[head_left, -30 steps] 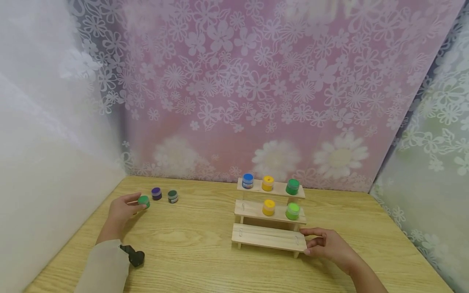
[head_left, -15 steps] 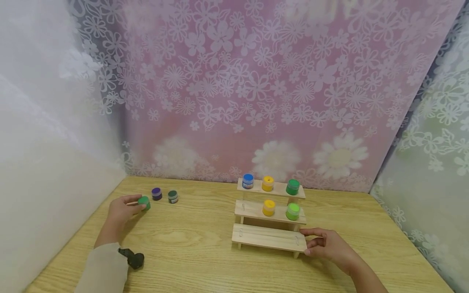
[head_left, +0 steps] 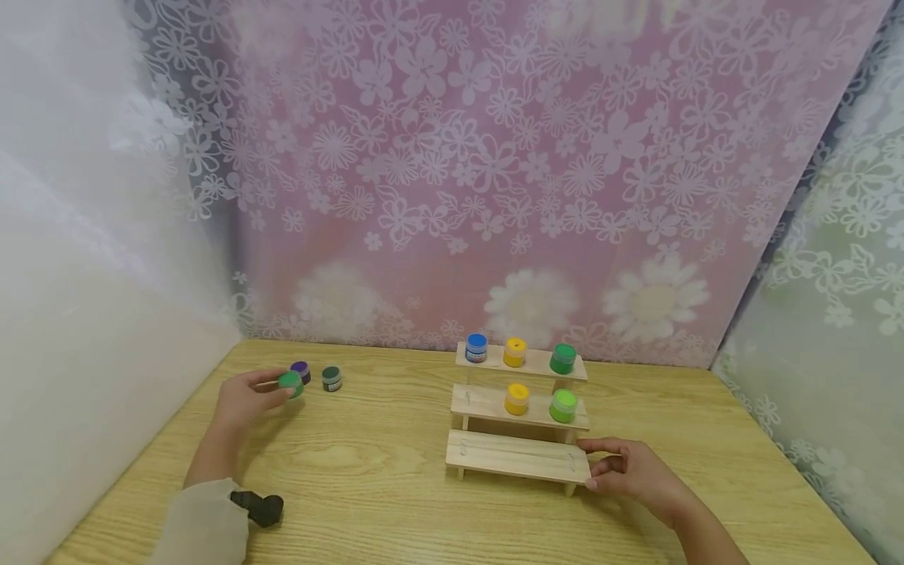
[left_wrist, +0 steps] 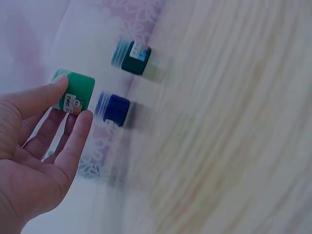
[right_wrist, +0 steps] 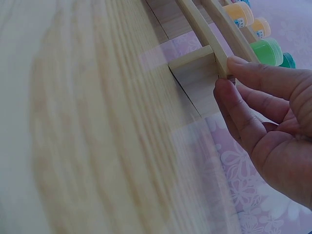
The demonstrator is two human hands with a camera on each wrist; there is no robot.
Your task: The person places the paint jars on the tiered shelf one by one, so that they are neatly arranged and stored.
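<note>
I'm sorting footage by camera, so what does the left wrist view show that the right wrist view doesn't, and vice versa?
Only the left wrist view: the left hand holding a labelled green jar, with a purple jar and a dark green jar nearby.

Only the right wrist view: the right hand gripping the end of a wooden stand, plus two yellow jars, a light green jar and part of a deeper green jar.

Both: the wood-grain tabletop and pink flowered backdrop.
</note>
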